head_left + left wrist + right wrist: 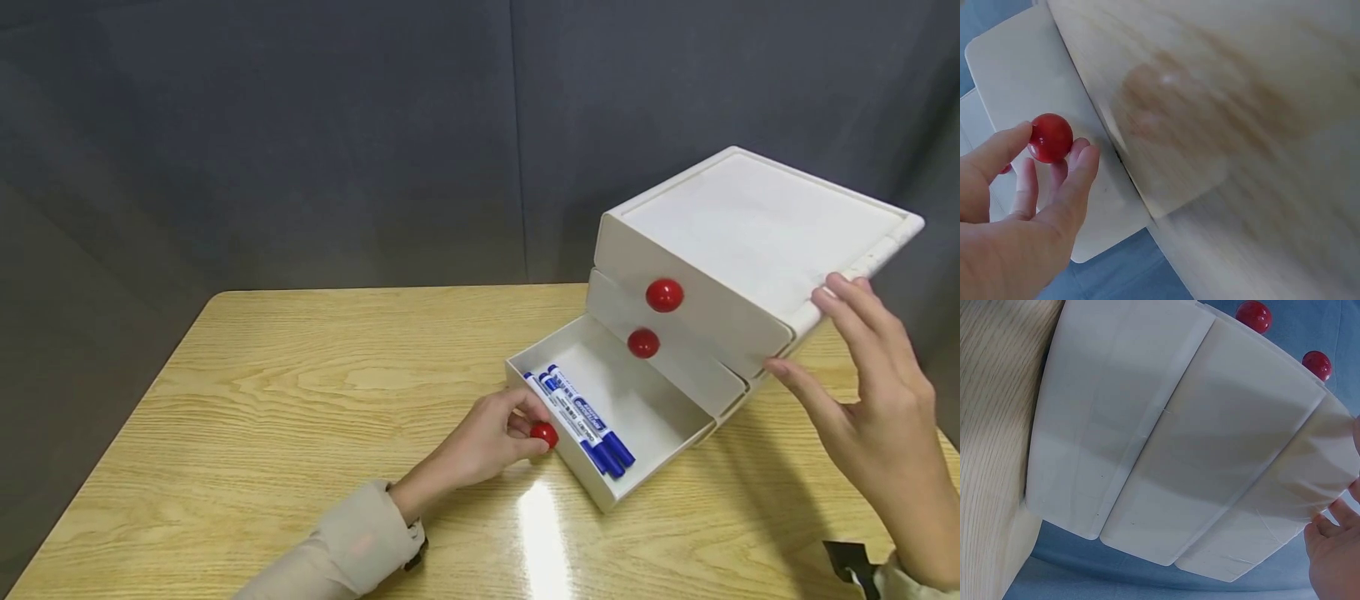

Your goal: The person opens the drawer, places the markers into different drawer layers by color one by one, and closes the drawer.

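A white drawer cabinet [765, 225] stands on the table with its bottom drawer [660, 400] pulled out. Between the thumb and fingers of my left hand [491, 437] is the red knob [1051, 137] of that drawer, pinched at the front panel. Inside, along the drawer's front, lie several blue-and-white whiteboard markers [581, 421]. My right hand [885, 392] touches the cabinet's right top edge, its fingers extended on top and the thumb at the front corner. In the right wrist view, its fingertips [1329, 519] meet the cabinet's side wall [1210, 437].
The two upper drawers are in, each with a red knob, one on the top drawer [664, 295] and one on the middle drawer [643, 342]. Wood-grain tabletop [300, 400] extends to the left. A dark cloth backdrop [337, 150] hangs behind the table.
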A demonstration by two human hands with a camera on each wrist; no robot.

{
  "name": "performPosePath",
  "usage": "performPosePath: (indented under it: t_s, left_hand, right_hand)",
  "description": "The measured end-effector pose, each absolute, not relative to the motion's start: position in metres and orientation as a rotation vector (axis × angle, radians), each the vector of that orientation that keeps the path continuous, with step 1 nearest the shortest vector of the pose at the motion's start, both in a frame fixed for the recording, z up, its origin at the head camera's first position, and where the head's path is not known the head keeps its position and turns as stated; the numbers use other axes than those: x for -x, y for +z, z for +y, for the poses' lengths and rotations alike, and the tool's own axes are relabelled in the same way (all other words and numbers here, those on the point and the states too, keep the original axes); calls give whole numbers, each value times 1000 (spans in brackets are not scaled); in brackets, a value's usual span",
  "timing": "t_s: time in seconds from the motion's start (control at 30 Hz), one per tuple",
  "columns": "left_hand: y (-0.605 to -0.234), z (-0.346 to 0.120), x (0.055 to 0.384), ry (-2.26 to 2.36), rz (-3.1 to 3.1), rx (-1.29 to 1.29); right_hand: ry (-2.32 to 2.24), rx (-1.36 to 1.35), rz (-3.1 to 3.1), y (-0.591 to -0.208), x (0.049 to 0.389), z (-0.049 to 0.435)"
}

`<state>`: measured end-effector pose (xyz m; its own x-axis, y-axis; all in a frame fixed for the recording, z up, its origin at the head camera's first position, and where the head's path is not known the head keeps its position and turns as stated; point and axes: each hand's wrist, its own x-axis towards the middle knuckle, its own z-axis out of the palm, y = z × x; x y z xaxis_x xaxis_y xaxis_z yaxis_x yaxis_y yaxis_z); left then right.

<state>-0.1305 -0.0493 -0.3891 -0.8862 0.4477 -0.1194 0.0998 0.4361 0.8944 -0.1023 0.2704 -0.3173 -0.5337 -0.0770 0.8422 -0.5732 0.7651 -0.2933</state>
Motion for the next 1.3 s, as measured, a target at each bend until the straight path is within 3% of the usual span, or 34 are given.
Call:
performPosePath:
  t_s: [1.3]
  left_hand:
    - [-383, 17, 170, 1268, 2521, -643]
  right_hand:
    - [675, -495, -2051, -318, 104, 272]
